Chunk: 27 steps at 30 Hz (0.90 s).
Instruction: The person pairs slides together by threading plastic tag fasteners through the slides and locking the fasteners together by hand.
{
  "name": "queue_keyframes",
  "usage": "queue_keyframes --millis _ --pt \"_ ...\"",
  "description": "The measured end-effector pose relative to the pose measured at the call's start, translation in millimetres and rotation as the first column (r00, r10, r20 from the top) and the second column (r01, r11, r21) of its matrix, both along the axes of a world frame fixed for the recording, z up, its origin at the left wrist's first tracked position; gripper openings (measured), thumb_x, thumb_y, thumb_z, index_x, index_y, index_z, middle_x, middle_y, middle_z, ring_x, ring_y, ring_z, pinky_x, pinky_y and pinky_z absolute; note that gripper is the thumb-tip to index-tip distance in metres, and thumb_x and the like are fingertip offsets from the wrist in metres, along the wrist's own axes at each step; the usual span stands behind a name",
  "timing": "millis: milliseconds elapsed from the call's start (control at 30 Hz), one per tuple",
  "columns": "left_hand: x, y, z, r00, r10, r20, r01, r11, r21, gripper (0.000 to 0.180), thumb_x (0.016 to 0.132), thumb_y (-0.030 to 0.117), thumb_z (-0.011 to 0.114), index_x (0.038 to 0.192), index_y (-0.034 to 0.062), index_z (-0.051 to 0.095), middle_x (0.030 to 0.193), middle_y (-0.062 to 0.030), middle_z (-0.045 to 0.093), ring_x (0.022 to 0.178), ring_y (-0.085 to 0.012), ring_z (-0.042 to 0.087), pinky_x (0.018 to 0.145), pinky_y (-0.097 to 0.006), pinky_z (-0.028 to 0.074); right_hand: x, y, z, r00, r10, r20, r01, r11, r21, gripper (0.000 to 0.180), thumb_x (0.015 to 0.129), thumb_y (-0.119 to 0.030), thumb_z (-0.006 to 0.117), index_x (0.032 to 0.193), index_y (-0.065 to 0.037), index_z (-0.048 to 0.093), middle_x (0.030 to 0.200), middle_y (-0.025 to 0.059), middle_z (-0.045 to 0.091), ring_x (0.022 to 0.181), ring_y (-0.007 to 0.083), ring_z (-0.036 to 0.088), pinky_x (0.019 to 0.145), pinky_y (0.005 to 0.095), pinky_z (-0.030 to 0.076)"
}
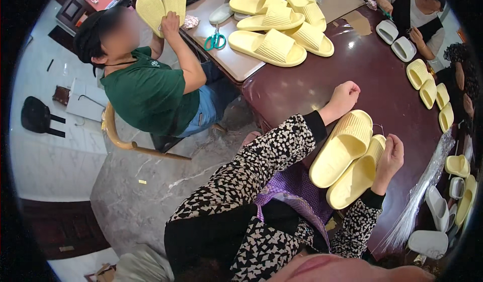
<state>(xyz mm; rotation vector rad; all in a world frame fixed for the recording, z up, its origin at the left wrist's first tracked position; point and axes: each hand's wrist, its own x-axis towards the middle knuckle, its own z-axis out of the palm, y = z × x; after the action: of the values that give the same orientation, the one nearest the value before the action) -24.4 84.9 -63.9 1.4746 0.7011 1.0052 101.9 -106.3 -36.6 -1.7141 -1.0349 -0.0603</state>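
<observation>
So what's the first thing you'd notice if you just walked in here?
Probably the pair of pale yellow slippers in the middle, at the edge of the dark red table, held by the right hand while the left hand is a fist just above. Then the heap of yellow slippers at the top, with teal scissors beside it.

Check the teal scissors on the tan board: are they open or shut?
Shut, as far as it shows. The teal scissors lie flat on the tan board, handle loops side by side, with the blades reading as one narrow strip.
</observation>
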Motion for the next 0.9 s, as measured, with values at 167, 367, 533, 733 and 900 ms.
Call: queue_keyframes --millis 167,367,533,733,900 --pt "-3 3 -6 0.997 0.069 0.026 -0.071 0.996 0.052 0.012 0.087 0.008 0.054 0.092 -0.0016 0.058 0.073 -0.0053 0.061 0.063 -0.0102 0.056 0.054 -0.025 0.046 -15 -12 20 0.998 -0.019 0.06 0.014 0.996 0.087 0.012 0.089 -0.002 0.058 0.099 0.003 0.063 0.089 0.0074 0.064 0.08 0.0142 0.058 0.072 0.0254 0.048" --pt "1 2 -1 0.996 0.051 0.067 -0.051 0.999 -0.005 0.011 0.087 0.008 0.053 0.091 -0.0009 0.059 0.072 -0.0059 0.061 0.062 -0.0107 0.056 0.053 -0.026 0.046 -55 -73 39 0.975 0.21 -0.075 -0.22 0.959 -0.179 0.014 0.091 -0.004 0.054 0.1 0.004 0.061 0.088 0.0081 0.064 0.081 0.0156 0.059 0.075 0.0253 0.047" --pt "2 4 1 0.994 0.061 0.092 -0.058 0.998 -0.028 0.012 0.087 0.008 0.053 0.091 -0.0008 0.059 0.071 -0.006 0.06 0.06 -0.0107 0.056 0.051 -0.026 0.046 -72 -68 40 0.945 0.326 -0.026 -0.307 0.856 -0.417 0.016 0.088 -0.003 0.055 0.102 0.005 0.059 0.091 0.0137 0.063 0.08 0.0225 0.059 0.074 0.0282 0.047" --pt "3 4 -1 0.994 0.06 0.093 -0.058 0.998 -0.028 0.012 0.087 0.007 0.052 0.091 -0.0014 0.058 0.071 -0.0059 0.06 0.059 -0.0108 0.056 0.05 -0.026 0.046 -64 -53 29 0.973 0.187 0.137 -0.118 0.906 -0.406 0.019 0.084 -0.005 0.059 0.099 0.005 0.056 0.087 0.0166 0.058 0.075 0.0274 0.056 0.068 0.0336 0.045" --pt "-2 4 0 0.994 0.048 0.095 -0.042 0.997 -0.061 0.011 0.086 0.007 0.052 0.091 -0.0013 0.059 0.072 -0.0061 0.061 0.06 -0.0113 0.057 0.05 -0.026 0.046 -69 -38 33 0.962 0.226 0.151 -0.133 0.877 -0.461 0.021 0.081 -0.009 0.063 0.092 0.006 0.054 0.079 0.0161 0.055 0.07 0.0272 0.053 0.065 0.0355 0.044"
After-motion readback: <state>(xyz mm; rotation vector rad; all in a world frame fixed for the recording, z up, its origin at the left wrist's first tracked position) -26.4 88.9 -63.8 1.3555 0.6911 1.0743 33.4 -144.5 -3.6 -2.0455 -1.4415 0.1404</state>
